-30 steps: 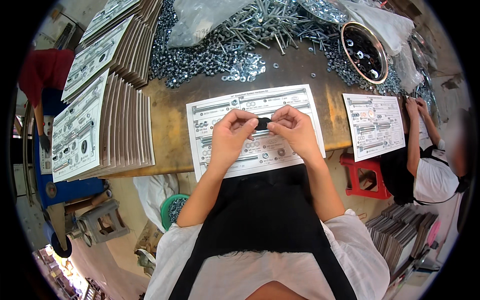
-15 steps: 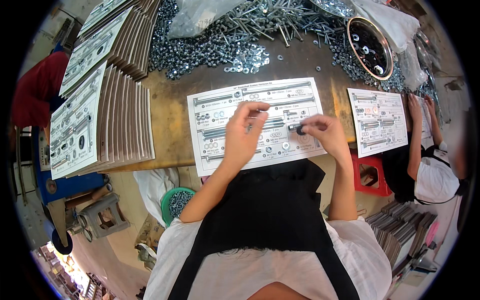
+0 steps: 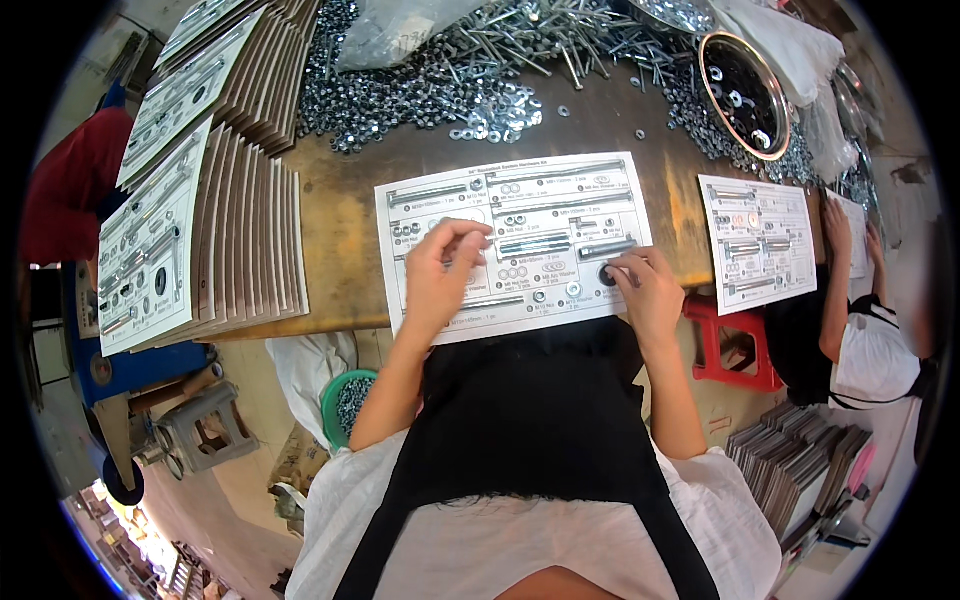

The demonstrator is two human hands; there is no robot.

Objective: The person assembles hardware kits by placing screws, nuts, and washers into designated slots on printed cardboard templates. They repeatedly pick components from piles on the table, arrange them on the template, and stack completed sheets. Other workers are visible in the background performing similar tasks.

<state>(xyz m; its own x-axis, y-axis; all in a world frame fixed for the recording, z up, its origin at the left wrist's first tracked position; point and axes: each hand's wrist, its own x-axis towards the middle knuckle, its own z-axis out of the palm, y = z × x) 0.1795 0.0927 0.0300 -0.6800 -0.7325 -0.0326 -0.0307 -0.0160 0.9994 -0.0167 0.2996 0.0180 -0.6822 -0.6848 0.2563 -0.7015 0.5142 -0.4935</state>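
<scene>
Apparently both hands (image 3: 540, 280) press parts onto printed card (image 3: 520, 195).

My left hand (image 3: 437, 275) hides part of the card (image 3: 515, 245); my right fingertips (image 3: 622, 272) perhaps cover a washer.

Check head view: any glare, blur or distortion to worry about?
Head view: heavy fisheye, table edge bows, black corners; glare on the heap of nuts and bolts; left hand and right hand sharp on the white card; rim soft.

Matt paper sheet (image 3: 515, 245), shiny metal bolts (image 3: 480, 60), worn wood bench (image 3: 340, 250).
</scene>
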